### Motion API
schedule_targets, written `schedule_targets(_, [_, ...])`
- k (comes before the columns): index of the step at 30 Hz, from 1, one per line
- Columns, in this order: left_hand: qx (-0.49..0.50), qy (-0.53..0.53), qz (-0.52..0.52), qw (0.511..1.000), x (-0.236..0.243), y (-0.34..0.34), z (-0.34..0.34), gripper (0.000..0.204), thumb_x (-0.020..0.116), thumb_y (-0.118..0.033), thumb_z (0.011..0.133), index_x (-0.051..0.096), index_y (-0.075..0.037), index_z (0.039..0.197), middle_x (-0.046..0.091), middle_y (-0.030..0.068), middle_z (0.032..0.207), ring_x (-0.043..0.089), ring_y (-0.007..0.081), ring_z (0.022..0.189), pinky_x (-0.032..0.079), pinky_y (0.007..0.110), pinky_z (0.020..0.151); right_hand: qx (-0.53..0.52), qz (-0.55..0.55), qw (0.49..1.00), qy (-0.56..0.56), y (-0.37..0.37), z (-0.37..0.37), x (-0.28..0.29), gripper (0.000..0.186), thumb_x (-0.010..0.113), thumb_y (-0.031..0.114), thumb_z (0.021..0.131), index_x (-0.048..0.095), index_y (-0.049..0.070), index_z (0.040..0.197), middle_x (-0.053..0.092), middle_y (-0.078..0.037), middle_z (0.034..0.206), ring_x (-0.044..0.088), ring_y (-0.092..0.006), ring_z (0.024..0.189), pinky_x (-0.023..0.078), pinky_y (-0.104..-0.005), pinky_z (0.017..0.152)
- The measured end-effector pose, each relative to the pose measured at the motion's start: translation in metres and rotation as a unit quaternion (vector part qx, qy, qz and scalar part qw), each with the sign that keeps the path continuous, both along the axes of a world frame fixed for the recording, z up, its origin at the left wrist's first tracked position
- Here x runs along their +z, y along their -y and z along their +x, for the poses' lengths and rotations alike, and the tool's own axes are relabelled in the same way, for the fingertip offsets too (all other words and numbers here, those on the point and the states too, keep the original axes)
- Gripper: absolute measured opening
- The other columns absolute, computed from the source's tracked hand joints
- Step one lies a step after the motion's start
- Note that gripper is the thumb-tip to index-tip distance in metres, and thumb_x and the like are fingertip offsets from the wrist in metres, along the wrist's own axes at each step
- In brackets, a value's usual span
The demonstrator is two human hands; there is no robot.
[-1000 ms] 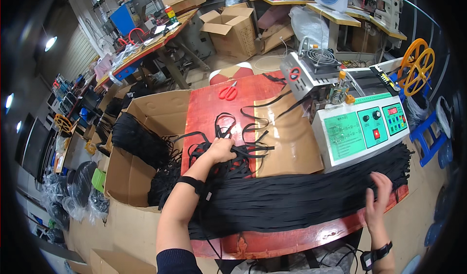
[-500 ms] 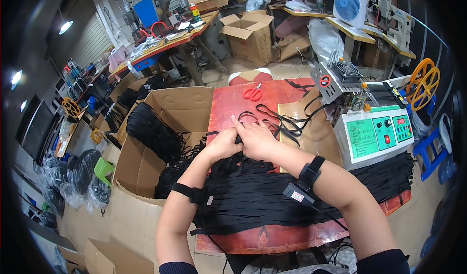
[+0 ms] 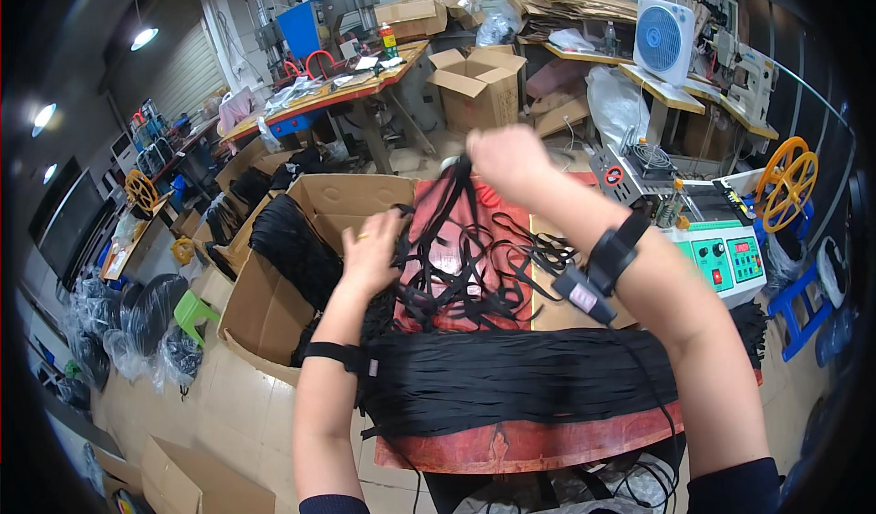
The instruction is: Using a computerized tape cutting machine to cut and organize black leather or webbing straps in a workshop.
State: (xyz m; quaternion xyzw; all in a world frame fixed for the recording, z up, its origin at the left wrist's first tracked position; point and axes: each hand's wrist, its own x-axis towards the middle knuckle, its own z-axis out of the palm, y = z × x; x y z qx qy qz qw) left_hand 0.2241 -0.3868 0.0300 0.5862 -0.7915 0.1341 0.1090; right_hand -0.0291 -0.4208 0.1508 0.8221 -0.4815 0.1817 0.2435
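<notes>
Straps (image 3: 456, 249) dangle from the clenched right hand (image 3: 506, 158), brushing the spread left hand (image 3: 372, 251).

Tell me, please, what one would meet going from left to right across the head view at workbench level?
Green stool → open cardboard box of black straps → left hand → lifted tangle of black straps → right hand → green-panelled machine → yellow reel.

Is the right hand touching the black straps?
Touching. The head view shows the right hand raised, with a bunch of black straps gripped in its fingers and hanging down from it.
</notes>
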Motion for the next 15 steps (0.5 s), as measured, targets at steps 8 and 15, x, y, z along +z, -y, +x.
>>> schedule_targets(8, [-0.118,-0.445,0.086,0.884,0.105,-0.032,-0.008,0.116,0.082,-0.025,0.061,0.005,-0.008,0.146,0.011,0.0217,0.150,0.011,0.0298,0.140,0.015,0.037,0.111,0.025,-0.138,0.979,-0.149,-0.020,-0.010,0.117,0.020,0.048,0.016,0.083,0.065,0.005,0.082,0.068,-0.010,0.077,0.067,-0.0259,0.075,0.052,-0.0381,0.062])
schedule_targets(15, [-0.246,-0.524,0.031,0.815,0.170,-0.027,-0.106,0.094,0.080,-0.019,0.068,0.022,-0.003,0.140,0.049,0.0151,0.128,0.047,0.0215,0.117,0.036,0.031,0.098,0.014,-0.188,0.976,-0.112,-0.084,-0.006,0.186,0.021,0.053,0.014,0.084,0.064,0.006,0.100,0.066,-0.017,0.092,0.065,-0.0302,0.088,0.051,-0.0389,0.075])
